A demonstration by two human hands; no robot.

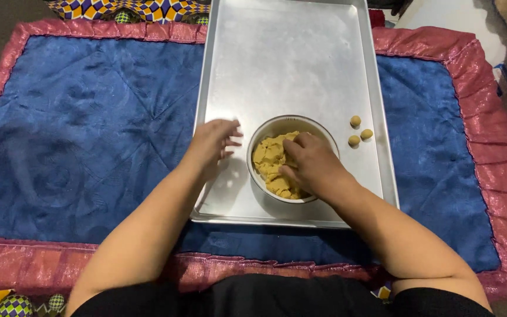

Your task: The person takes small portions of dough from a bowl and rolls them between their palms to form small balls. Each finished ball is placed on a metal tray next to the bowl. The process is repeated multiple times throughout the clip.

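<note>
1. Near the front edge of the metal baking tray (291, 64), a white bowl (324, 136) holds a lump of yellow-tan dough (268, 161); the tray lies on a blue quilted cloth (89, 135) with a pink border.
2. The right hand (312, 164) reaches into the bowl, fingers curled down onto the dough. Its grip looks partly closed on a bit of the mass, but the fingertips are hidden under the hand, so how much it has hold of cannot be told.
3. The left hand (212, 144) hovers over the bare tray just left of the bowl, fingers loosely spread and holding nothing; it is close to the rim but apart from it.
4. Three small dough balls (359, 132) sit in a tight cluster on the tray, just right of the bowl.
5. To pinch well, I judge it best to take a small piece from the broken top edge of the dough, close in size to the finished balls, and to steady the bowl with the free hand so it does not slide on the smooth metal.
6. The dough is an irregular, cracked heap with no clear front; its longer stretch seems to run from the bowl's far left down toward the near side. The tray's long axis runs away from the person.
</note>
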